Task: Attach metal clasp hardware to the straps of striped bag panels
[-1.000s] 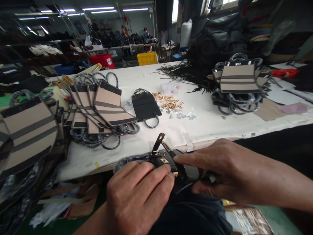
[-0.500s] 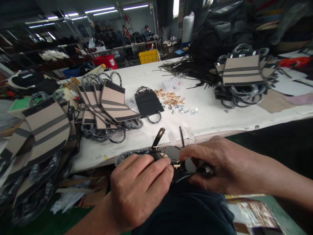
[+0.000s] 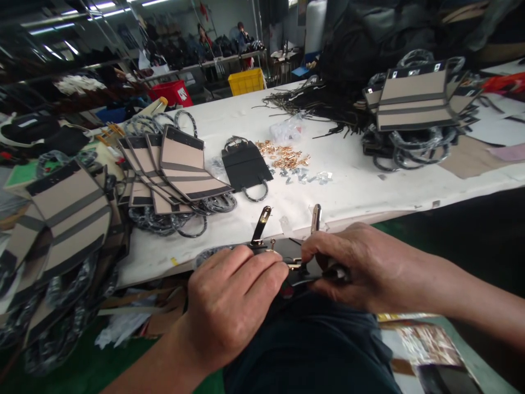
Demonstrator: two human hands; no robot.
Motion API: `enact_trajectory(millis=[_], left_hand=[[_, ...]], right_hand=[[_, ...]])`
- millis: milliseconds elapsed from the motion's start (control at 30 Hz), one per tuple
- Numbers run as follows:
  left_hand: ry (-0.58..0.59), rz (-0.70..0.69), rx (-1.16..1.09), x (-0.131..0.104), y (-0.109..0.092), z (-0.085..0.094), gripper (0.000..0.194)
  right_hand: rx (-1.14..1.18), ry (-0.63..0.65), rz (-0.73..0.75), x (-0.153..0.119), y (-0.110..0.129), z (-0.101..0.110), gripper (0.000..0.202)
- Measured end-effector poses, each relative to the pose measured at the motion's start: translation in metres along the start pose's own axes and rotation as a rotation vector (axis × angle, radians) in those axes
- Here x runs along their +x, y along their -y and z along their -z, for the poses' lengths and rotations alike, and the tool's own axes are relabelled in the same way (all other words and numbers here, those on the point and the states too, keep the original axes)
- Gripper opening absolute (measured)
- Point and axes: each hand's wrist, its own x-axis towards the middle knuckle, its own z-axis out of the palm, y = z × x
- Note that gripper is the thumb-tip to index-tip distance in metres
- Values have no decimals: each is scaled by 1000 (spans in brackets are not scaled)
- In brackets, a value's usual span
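A black bag panel [image 3: 287,246] with gold-coloured fittings lies over my lap at the table's front edge, largely covered by my hands. My left hand [image 3: 235,295] is closed over its left part, fingers together, pressing it from above. On the right, my right hand [image 3: 365,268] is closed on the panel's other side, thumb and index finger near a gold fitting [image 3: 294,266]. A dark rounded piece shows inside its curl; its kind is unclear. A strap with a gold plate [image 3: 261,225] stands up beyond my left fingers, and a second plated strap [image 3: 315,218] rises beyond my right index finger.
On the white table [image 3: 348,191] lie a black bag piece [image 3: 246,164], gold fittings [image 3: 289,157] and small silver plates [image 3: 322,177]. Stacked beige-lined bag panels [image 3: 182,158] with wrapped handles stand left; another stack [image 3: 414,104] is right. Black strips [image 3: 315,106] lie behind.
The right strap has turned from edge-on to show its metal face. Both hands keep their hold, the right shifting slightly left. The whole view has moved a little.
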Motion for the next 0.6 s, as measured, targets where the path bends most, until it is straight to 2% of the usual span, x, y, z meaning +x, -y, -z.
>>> enact_trajectory(millis=[400,533,600], left_hand=[[78,52,24,10,-1,-6,19],[43,-16,27,8,19,-11,28],[-19,-62,39,8,37,-14,29]], right_hand=[[28,25,-53,-3,-5,1,32],[49,-87,-12,-4,-7,-2,44],[43,-180,-42,-6,-13,-2,37]])
